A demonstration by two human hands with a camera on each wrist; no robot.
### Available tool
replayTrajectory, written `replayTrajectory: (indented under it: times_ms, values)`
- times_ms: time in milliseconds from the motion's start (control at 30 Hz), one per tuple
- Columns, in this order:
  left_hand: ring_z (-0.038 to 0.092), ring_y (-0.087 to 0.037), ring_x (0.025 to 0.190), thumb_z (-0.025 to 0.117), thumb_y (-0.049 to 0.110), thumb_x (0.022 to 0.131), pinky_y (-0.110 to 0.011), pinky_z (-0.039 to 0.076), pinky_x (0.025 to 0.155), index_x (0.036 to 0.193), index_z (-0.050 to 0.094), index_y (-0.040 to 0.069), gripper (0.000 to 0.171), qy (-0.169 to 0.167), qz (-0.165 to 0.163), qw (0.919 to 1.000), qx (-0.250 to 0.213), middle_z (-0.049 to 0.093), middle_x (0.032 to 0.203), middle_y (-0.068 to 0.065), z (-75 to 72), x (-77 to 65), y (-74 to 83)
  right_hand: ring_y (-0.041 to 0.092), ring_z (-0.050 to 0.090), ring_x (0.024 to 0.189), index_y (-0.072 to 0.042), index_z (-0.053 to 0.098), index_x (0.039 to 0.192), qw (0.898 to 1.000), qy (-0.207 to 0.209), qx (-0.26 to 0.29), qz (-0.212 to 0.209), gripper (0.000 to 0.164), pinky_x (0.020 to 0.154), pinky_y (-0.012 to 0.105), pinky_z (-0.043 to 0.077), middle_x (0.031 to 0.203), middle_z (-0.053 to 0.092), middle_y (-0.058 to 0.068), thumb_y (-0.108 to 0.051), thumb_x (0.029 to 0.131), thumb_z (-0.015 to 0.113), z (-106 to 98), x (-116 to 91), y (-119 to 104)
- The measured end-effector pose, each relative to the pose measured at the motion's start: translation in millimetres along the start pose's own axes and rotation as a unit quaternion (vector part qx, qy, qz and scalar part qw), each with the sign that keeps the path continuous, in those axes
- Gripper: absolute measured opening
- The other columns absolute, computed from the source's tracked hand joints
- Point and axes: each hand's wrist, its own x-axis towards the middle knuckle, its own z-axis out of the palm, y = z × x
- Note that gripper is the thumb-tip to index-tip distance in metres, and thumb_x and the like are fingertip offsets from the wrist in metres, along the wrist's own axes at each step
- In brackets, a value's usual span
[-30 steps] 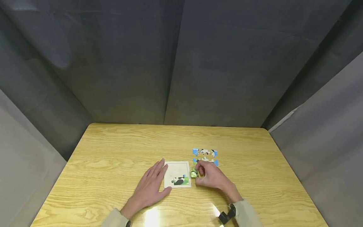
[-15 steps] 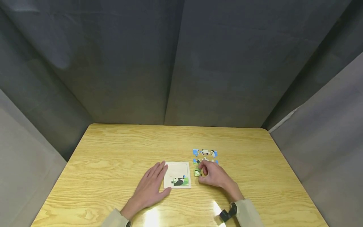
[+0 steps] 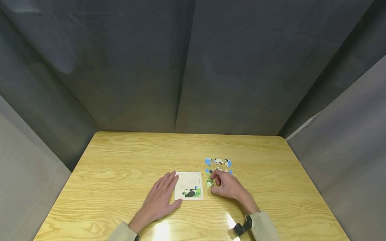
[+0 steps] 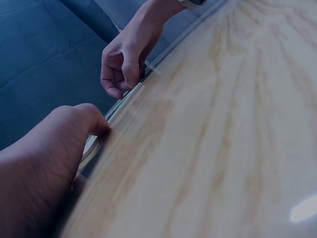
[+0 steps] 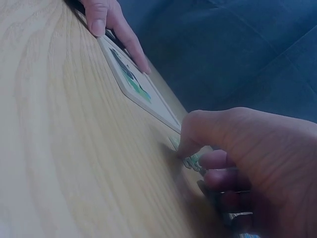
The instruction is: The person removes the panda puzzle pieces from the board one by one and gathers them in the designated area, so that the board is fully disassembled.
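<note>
A square puzzle tray (image 3: pixel 188 179) lies on the table, a few joined pieces (image 3: pixel 192 192) with a black-and-white animal and green ground along its bottom side. My left hand (image 3: pixel 159 197) rests at the tray's left edge, fingers straight and thumb at the lower corner. Just right of the tray, my right hand (image 3: pixel 227 185) pinches a green puzzle piece (image 3: pixel 209 183) between thumb and index finger, low over the table. The right wrist view shows the green piece (image 5: pixel 193 161) at the fingertips, partly hidden by them.
Above the right hand are loose puzzle pieces in rows, among them a blue one (image 3: pixel 208 161), a panda-face one (image 3: pixel 218 161) and a blue-and-white one (image 3: pixel 227 163). The hand covers part of the lower row. The wooden table (image 3: pixel 135 157) ends at dark curtains (image 3: pixel 135 83).
My right hand has shifted slightly right, away from the tray, and the green puzzle piece has moved with it toward the other loose pieces. My left hand stays at the tray.
</note>
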Motion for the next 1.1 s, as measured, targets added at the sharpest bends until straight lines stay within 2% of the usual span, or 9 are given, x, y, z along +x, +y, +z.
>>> replayTrajectory:
  times_ms: [233, 400, 533, 767, 900, 1100]
  values:
    - [0.025, -0.033, 0.158, 0.055, 0.062, 0.099, -0.053, 0.025, 0.126, 0.164, 0.03, 0.006, 0.09, -0.007, -0.004, 0.9999, -0.009, 0.024, 0.172, -0.012, -2.1, 0.9, 1.6, 0.002, 0.042, 0.06, -0.011, 0.066, 0.109, 1.0, 0.016, 0.01, -0.011, 0.029, 0.058, 0.021, 0.039, 0.073, 0.055, -0.004, -0.014, 0.082, 0.075, 1.3, -2.6, -2.5]
    - [0.026, -0.033, 0.157, 0.055, 0.063, 0.099, -0.053, 0.026, 0.126, 0.164, 0.031, 0.006, 0.09, -0.006, -0.003, 1.0, -0.003, 0.025, 0.172, -0.013, -0.6, -1.1, 1.4, 0.002, 0.041, 0.061, -0.007, 0.069, 0.109, 0.999, 0.024, 0.026, -0.034, 0.026, 0.062, 0.022, 0.042, 0.073, 0.056, 0.0, -0.006, 0.083, 0.072, 7.2, -5.5, -16.2]
    - [0.025, -0.032, 0.158, 0.054, 0.064, 0.098, -0.052, 0.025, 0.126, 0.164, 0.031, 0.007, 0.09, -0.008, -0.005, 0.9999, 0.006, 0.025, 0.172, -0.012, 0.8, -1.8, 0.1, 0.007, 0.047, 0.067, -0.005, 0.07, 0.111, 0.997, -0.004, 0.047, -0.063, 0.023, 0.064, 0.022, 0.046, 0.079, 0.059, 0.002, -0.004, 0.088, 0.074, 14.0, -5.0, -36.4]
    - [0.02, -0.029, 0.159, 0.051, 0.065, 0.1, -0.052, 0.022, 0.127, 0.166, 0.027, 0.01, 0.09, -0.02, -0.014, 0.9997, -0.001, 0.02, 0.174, -0.009, -0.5, -0.2, -1.5, 0.012, 0.053, 0.075, -0.004, 0.071, 0.116, 0.991, -0.051, 0.054, -0.113, 0.027, 0.068, 0.02, 0.046, 0.087, 0.062, 0.003, -0.013, 0.093, 0.08, 27.2, 4.0, -61.3]
    - [0.02, -0.03, 0.159, 0.051, 0.065, 0.1, -0.053, 0.023, 0.127, 0.166, 0.027, 0.01, 0.09, -0.02, -0.013, 0.9997, 0.0, 0.02, 0.174, -0.009, -2.4, 1.1, -1.6, 0.01, 0.051, 0.077, -0.006, 0.071, 0.113, 0.991, -0.056, 0.042, -0.113, 0.025, 0.069, 0.02, 0.045, 0.086, 0.06, 0.003, -0.019, 0.093, 0.081, 29.6, 8.9, -65.7]
    - [0.019, -0.028, 0.16, 0.051, 0.066, 0.1, -0.051, 0.022, 0.127, 0.167, 0.026, 0.011, 0.089, -0.024, -0.018, 0.9995, -0.004, 0.019, 0.174, -0.007, -1.5, -0.2, 0.6, 0.005, 0.046, 0.073, -0.008, 0.068, 0.107, 0.994, -0.069, 0.027, -0.086, 0.024, 0.066, 0.022, 0.043, 0.083, 0.056, -0.003, -0.021, 0.092, 0.082, 30.5, 10.2, -68.9]
